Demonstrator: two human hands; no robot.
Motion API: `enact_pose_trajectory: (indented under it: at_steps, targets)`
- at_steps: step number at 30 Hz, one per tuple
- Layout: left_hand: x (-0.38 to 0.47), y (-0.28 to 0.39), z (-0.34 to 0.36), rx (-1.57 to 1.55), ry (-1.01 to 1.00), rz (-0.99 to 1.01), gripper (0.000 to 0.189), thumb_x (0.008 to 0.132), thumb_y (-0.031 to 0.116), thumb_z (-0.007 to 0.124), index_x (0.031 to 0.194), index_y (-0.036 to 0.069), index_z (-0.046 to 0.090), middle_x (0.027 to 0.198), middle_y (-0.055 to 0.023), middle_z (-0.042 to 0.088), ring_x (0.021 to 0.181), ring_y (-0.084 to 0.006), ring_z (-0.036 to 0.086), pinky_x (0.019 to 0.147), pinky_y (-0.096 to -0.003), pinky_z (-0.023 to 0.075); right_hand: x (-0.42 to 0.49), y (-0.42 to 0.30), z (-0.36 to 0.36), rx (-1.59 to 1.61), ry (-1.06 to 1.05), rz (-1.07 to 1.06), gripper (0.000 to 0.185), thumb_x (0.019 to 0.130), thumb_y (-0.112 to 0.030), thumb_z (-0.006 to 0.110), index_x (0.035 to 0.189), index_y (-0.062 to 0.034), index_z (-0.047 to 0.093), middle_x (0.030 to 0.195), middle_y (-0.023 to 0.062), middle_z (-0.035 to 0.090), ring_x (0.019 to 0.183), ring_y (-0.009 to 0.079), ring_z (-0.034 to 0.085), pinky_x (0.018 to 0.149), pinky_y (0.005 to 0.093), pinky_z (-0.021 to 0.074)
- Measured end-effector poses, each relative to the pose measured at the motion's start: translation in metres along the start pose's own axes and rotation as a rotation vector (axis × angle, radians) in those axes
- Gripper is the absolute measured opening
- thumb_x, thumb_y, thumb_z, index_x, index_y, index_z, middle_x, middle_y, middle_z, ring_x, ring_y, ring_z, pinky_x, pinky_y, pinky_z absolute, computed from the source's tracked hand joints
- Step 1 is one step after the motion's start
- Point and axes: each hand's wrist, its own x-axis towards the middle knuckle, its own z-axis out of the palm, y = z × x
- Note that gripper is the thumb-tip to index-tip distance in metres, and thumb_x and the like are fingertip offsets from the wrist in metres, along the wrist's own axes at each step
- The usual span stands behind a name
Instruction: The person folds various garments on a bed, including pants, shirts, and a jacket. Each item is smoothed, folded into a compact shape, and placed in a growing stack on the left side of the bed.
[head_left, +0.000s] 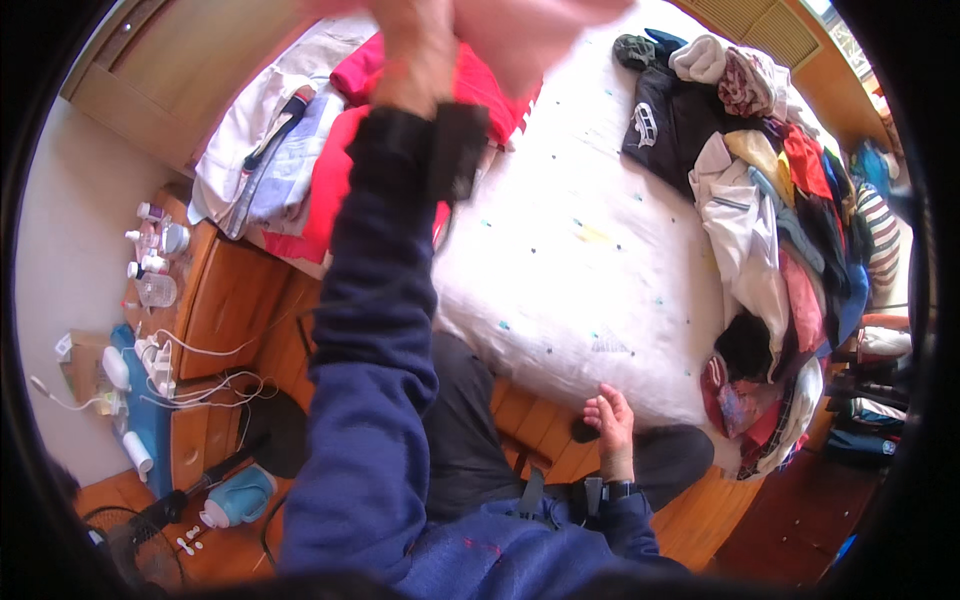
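Observation:
My left arm reaches across to the far side, and my left hand (416, 49) is partly cut off by the top edge. A blurred pink cloth (525, 41) spreads on both sides of it, held up above red garments (480, 82); the fingertips are out of view. My right hand (615, 429) rests low near my knee, close to the bed's front edge, fingers loosely bent with nothing seen in them. Between the clothes lies a white bedsheet (570, 262) with small printed marks. Folded light clothes (289, 161) sit left of the red ones.
A long heap of mixed clothes (780, 217) lines the bed's right side. To the left, a wooden cabinet (240, 300) carries bottles (156, 289) and a white power strip (157, 364) with cords. On the wooden floor stand a blue jug (240, 495) and a fan (142, 547).

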Motion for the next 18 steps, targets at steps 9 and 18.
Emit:
enact_pose_trajectory:
  at_steps: [9, 18]
  targets:
    - [0.168, -0.138, -0.075, -0.306, 0.275, -0.354, 0.045, 0.096, 0.035, 0.069, 0.129, 0.004, 0.062, 0.120, -0.0110, 0.065, 0.103, -0.0256, 0.064, 0.086, -0.0404, 0.0544, 0.023, 0.000, 0.011, -0.025, 0.154, 0.066, 0.013, 0.105, -0.012, 0.059, 0.116, -0.0054, 0.059, 0.090, 0.0098, 0.069, 0.075, 0.0156, 0.066, 0.066, 0.0279, 0.0565]
    - [-0.032, -0.164, -0.139, 0.062, -0.106, -0.778, 0.014, 0.098, 0.006, 0.063, 0.107, -0.004, 0.062, 0.098, -0.0177, 0.073, 0.085, -0.0247, 0.074, 0.079, -0.0346, 0.0641, 0.024, 0.004, 0.006, 0.030, 0.142, 0.060, 0.011, 0.105, -0.011, 0.060, 0.113, -0.0043, 0.061, 0.090, 0.0095, 0.070, 0.073, 0.0162, 0.067, 0.066, 0.0299, 0.0581]
